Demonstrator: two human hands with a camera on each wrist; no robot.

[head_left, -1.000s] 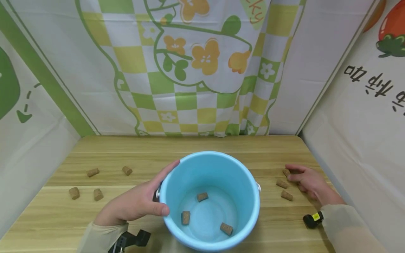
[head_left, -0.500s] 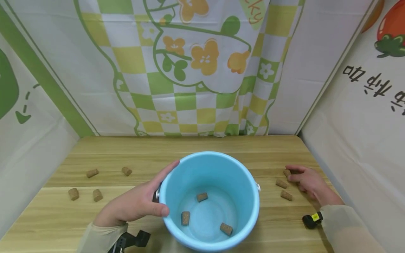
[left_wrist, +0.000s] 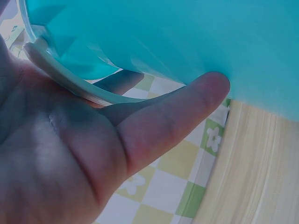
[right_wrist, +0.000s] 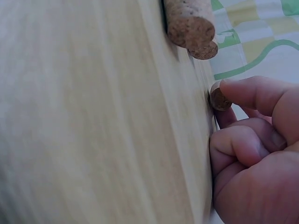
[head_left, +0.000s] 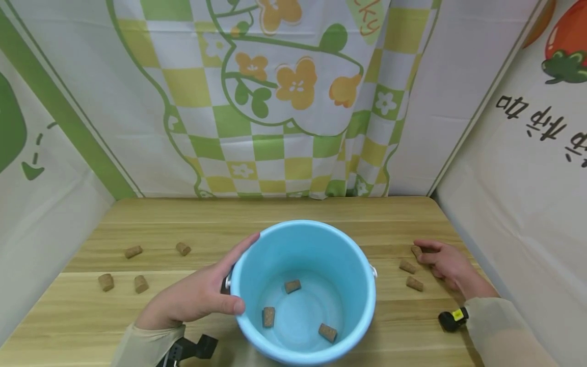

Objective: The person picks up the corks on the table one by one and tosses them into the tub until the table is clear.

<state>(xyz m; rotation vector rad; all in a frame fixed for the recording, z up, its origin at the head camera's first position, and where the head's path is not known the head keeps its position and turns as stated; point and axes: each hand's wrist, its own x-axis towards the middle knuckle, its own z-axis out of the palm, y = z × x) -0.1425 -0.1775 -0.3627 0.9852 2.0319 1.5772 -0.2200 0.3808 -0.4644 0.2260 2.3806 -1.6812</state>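
A light blue bucket stands at the front middle of the table, with several cork stoppers inside, one being the cork near its front wall. My left hand rests on the bucket's left side, thumb and forefinger spread straight along the rim. In the left wrist view, a straight finger presses the outer wall beside the handle. On the right, my right hand pinches a cork stopper between thumb and forefinger, low at the tabletop. Its other fingers are curled in.
Two more corks lie near the right hand: an upper cork and a lower cork. Several corks, among them a left cork, lie spread on the left of the wooden table. A checkered curtain hangs behind.
The view shifts very slightly. Both hands keep their places, the left on the bucket and the right at the cork.
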